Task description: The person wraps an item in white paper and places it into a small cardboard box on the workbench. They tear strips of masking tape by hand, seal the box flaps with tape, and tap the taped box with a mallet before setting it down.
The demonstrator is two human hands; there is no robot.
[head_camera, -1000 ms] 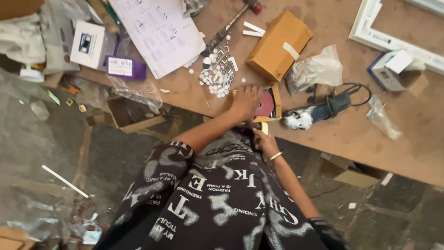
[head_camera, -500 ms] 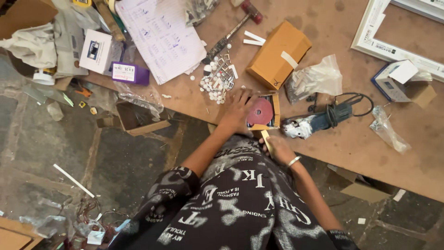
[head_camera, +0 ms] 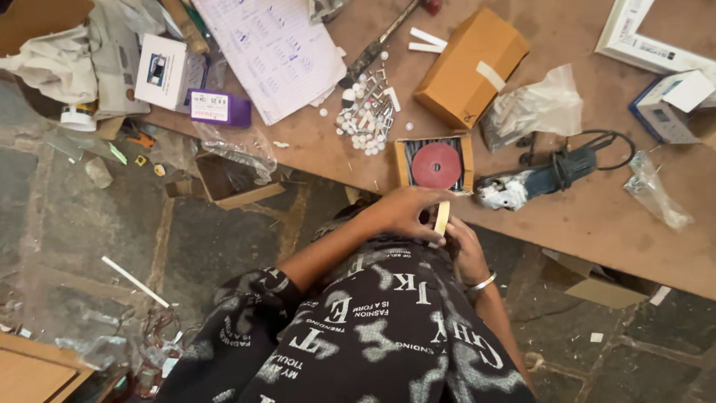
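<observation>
My left hand (head_camera: 403, 213) and my right hand (head_camera: 464, 250), which wears a metal bangle, meet just below the wooden table's edge (head_camera: 597, 246). Between them they grip a thin pale round piece (head_camera: 441, 218), seen edge-on; I cannot tell what it is. Just above them on the table, a small open box (head_camera: 403, 160) holds a red abrasive disc (head_camera: 436, 166). A blue and grey angle grinder (head_camera: 537, 183) lies to the right of that box with its cord coiled behind it.
On the table lie a brown cardboard box (head_camera: 470, 67), a pile of small white fittings (head_camera: 365, 112), a written sheet (head_camera: 272, 52), a purple box (head_camera: 218, 108), a white box (head_camera: 160, 71) and plastic bags (head_camera: 537, 108). Stone floor with scraps is at the left.
My left hand has left the red disc box and drawn back to the table edge. It now joins my right hand on the pale round piece.
</observation>
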